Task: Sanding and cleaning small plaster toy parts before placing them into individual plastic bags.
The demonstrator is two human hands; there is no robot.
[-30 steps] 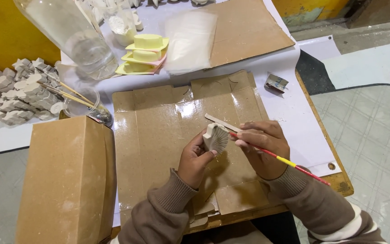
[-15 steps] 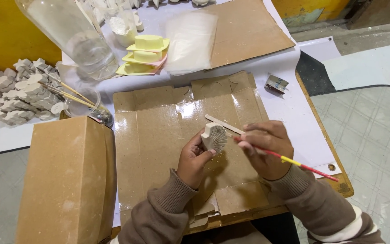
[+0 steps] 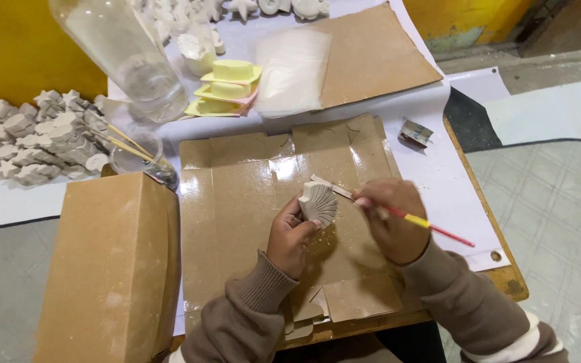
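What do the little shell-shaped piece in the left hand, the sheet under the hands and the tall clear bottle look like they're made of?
The pale ridged shell-shaped piece looks like unglazed plaster or clay: matt, chalky off-white, with pale dust below it. The flattened brown sheet is probably cardboard: dull brown, with fold creases and cut flaps. The tall clear bottle is see-through with glints; glass or plastic, hard to tell.

Off-white ribbed shell casting (image 3: 319,202), red and yellow brush handle (image 3: 432,227), plain brown cardboard sheet (image 3: 237,208), pale yellow moulds (image 3: 228,84), brown sleeves (image 3: 458,302) with a white stripe, yellow wall (image 3: 15,54).
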